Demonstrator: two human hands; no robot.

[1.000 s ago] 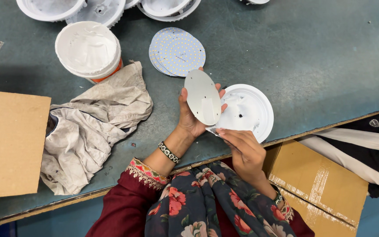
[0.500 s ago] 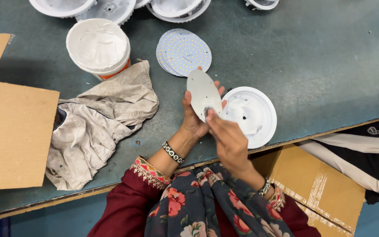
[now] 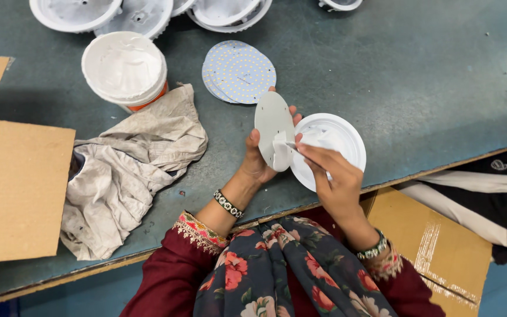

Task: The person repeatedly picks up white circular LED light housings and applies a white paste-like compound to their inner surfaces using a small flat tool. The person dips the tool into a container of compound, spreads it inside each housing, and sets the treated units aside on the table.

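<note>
Hands meet at the table's near edge. My left hand (image 3: 259, 164) grips a pale round plate (image 3: 273, 126) tilted on edge; my right hand (image 3: 333, 176), which a second ago hung lower and apart, now pinches something white against the plate's lower face. Behind it at three o'clock lies a white round housing (image 3: 338, 138); dotted LED discs (image 3: 239, 71) sit at twelve, a crumpled cloth (image 3: 130, 170) at nine.

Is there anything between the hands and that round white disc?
Nothing visible. The left hand holds the round white disc on edge, and the right hand touches its face with a small white piece.
</note>
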